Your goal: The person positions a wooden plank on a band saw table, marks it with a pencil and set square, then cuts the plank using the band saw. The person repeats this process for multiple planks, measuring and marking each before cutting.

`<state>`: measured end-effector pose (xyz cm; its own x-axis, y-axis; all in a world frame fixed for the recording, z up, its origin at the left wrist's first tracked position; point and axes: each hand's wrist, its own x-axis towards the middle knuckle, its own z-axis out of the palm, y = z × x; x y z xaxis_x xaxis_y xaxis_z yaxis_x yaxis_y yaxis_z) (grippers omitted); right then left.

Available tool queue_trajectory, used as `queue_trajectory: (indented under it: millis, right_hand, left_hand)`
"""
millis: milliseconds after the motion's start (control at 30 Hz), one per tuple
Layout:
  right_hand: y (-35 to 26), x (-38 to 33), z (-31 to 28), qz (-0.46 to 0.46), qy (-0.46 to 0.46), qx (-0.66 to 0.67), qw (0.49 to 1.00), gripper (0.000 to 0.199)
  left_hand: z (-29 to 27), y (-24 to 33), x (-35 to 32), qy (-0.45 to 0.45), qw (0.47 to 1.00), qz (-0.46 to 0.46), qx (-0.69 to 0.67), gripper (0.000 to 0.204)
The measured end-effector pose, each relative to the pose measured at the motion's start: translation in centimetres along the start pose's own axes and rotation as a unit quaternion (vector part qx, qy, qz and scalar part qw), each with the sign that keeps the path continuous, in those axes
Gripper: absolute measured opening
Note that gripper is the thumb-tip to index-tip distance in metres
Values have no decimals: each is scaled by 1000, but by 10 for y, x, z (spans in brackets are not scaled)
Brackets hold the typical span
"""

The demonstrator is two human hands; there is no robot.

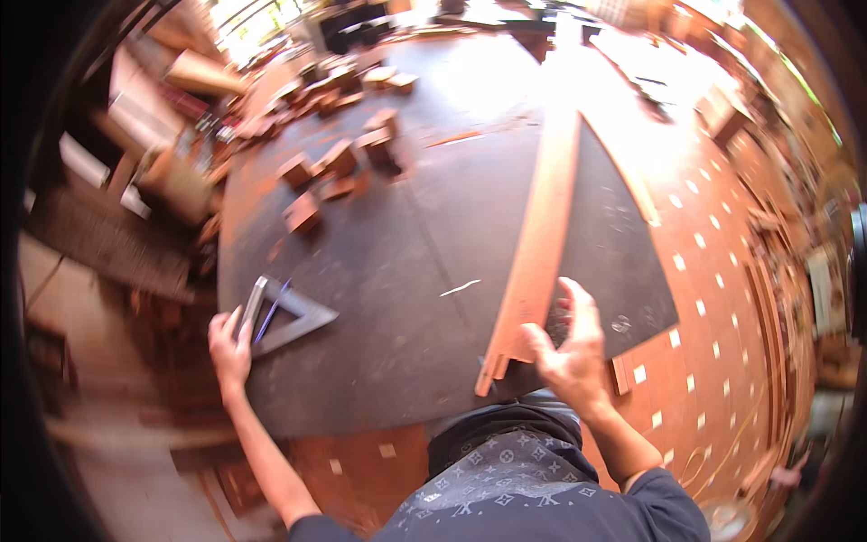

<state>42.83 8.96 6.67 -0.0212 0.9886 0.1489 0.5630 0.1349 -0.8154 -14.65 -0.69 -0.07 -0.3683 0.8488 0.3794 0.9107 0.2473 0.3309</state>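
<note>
Against your left hand (231, 352), the triangular square (314, 316) looks like smooth grey metal with a dull sheen, and the slim blue pen (274, 309) inside its frame looks like plastic. Between your hands, the tabletop (379, 343) is dark and mostly matt, scuffed and dusty, turning glossy under the glare well ahead of them. Just beside your right hand (576, 357), the long strips (539, 235) are reddish wood, smooth-faced and unvarnished in look. Beyond your left hand, the blocks (302, 213) are bare matt wood, too blurred to show grain. Right of your right hand, the floor (709, 307) looks like smooth reddish tile with pale insets; behind your hands, your shirt (506, 465) is soft, matt, printed cloth
</note>
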Motion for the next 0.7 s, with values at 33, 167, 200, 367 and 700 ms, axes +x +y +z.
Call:
queue_trajectory:
  millis: [33,167,200,367,700]
  right_hand:
    - [4,-3,7,18,4,10,1000,91]
    - [5,-4,38,83,-2,-40,996,117]
    - [3,-2,40,95,2,-62,994,121]
    - [-8,13,42,164,1,-103,981,123]
    - [29,-39,17,80,56,-23,995,108]
  left_hand:
    - [-4,17,4,12,1000,18,19,39]
    - [-22,84,-6,54,997,30,-56,33]
    - [-24,112,-5,44,995,70,-56,32]
    - [-16,229,-18,-91,962,124,-227,39]
    - [16,335,-22,-253,869,226,-361,40]
